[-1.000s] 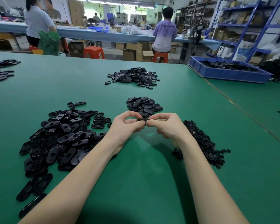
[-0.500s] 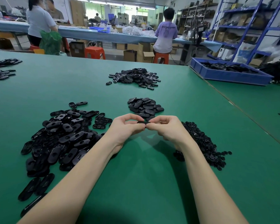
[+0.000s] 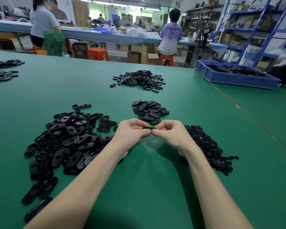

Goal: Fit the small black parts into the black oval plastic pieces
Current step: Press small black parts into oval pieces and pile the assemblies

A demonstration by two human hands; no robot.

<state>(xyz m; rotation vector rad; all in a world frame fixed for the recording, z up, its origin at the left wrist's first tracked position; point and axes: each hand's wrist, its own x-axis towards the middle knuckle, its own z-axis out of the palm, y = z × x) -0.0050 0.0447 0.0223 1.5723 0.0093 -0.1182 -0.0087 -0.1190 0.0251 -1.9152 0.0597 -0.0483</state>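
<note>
My left hand [image 3: 130, 134] and my right hand [image 3: 171, 136] meet above the green table [image 3: 147, 187], both pinching one black oval piece [image 3: 149, 128] seen edge-on between the fingertips. Any small part in it is hidden by my fingers. A large heap of loose black oval pieces [image 3: 64, 142] spreads to the left. A heap of small black parts [image 3: 210, 146] lies to the right, partly behind my right forearm. Just beyond my hands sits a smaller pile of oval pieces [image 3: 149, 110].
Another pile of black pieces [image 3: 139, 79] lies farther back at the centre, and more piles [image 3: 2, 71] at the far left. A blue bin [image 3: 234, 76] with black parts stands at the back right. People work at a far bench.
My hands have stayed together on the oval piece, with only slight finger shifts. The piles have not moved.
</note>
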